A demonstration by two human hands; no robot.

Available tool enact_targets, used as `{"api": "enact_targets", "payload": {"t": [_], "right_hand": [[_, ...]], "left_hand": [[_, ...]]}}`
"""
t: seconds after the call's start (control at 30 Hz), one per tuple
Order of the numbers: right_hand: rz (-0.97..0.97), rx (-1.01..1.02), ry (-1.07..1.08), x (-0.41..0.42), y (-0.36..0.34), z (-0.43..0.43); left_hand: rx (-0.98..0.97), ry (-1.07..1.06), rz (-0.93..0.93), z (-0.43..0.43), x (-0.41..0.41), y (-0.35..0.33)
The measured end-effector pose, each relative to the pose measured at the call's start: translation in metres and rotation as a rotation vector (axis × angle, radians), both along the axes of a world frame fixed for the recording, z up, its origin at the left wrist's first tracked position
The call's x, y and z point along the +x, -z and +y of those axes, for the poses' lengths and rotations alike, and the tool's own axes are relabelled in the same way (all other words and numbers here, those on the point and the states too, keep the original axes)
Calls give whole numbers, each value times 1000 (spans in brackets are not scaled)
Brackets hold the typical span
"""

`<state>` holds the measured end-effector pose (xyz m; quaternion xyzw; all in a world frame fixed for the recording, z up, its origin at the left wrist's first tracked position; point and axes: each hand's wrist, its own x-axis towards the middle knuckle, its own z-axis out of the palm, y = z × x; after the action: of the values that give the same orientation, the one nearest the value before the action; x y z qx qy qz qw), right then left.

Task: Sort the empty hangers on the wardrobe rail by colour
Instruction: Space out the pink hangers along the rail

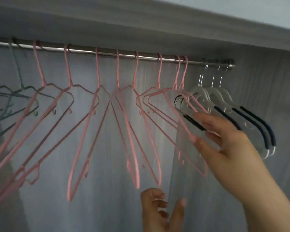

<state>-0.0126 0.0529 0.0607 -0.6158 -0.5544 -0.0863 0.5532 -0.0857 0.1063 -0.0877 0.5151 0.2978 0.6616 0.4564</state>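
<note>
the right hand (224, 141) pinches a clear plastic hanger with dark strips (191, 120), probably to separate it from the pink wire hangers (117, 71), while the left hand (159, 210) curls loosely, its hold unclear.

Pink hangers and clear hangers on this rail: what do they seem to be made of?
Pink hangers: thin wire, probably metal under a matte pink coating, judging by the slim bent rods. Clear hangers: see-through glossy plastic, perhaps acrylic, with shiny metal hooks and dark matte strips, maybe foam or rubber.

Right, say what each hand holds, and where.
Both hold one clear hanger: the right hand pinches its arm beside the dark pad, the left hand grips its lower end.
</note>
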Motion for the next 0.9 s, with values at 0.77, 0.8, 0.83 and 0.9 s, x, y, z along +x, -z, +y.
{"api": "enact_targets", "payload": {"t": [0.77,0.8,0.83,0.9], "right_hand": [[800,-39,-573,-7,30,20],[804,-42,-578,-9,29,20],[799,-47,-582,-9,30,21],[792,-58,-588,-12,28,21]], "left_hand": [[438,-38,316,-30,-3,-44],[430,-48,329,-29,-4,-43],[418,-62,344,-30,-5,-44],[402,-85,345,-31,-6,-47]]}}
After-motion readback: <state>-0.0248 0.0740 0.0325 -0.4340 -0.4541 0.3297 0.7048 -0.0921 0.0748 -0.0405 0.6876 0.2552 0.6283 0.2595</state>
